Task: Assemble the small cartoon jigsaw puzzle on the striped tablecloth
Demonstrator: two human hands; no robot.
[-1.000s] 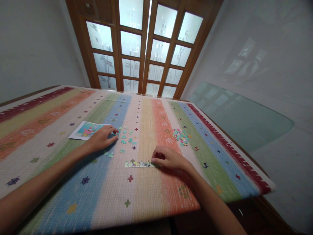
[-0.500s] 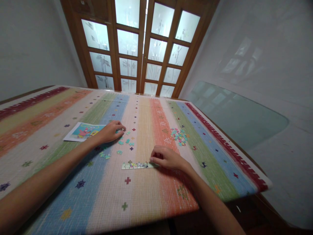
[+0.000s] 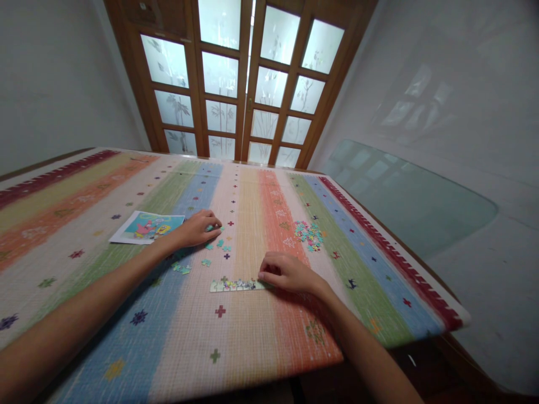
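My left hand (image 3: pixel 201 228) is over the loose teal puzzle pieces (image 3: pixel 220 243), fingers bent and thumb close to the forefinger. A teal puzzle piece (image 3: pixel 209 228) shows between thumb and fingers, partly hidden. Curled at the right end of a joined strip of puzzle pieces (image 3: pixel 238 285) is my right hand (image 3: pixel 284 271), its thumb and forefinger against the strip and covering that end. The strip lies flat near the front of the table. More teal pieces (image 3: pixel 182 269) lie to the lower left, partly below my left forearm.
A printed cartoon picture (image 3: pixel 149 227) lies left of my left hand, its corner beside the wrist. Farther right is a heap of mixed puzzle pieces (image 3: pixel 309 234). A striped cloth (image 3: pixel 252 336) covers the table, with wood-framed glass doors (image 3: pixel 244 84) behind.
My left hand has shifted slightly right and nearer, over the teal pieces, uncovering more of the printed picture. My right hand stays at the strip.
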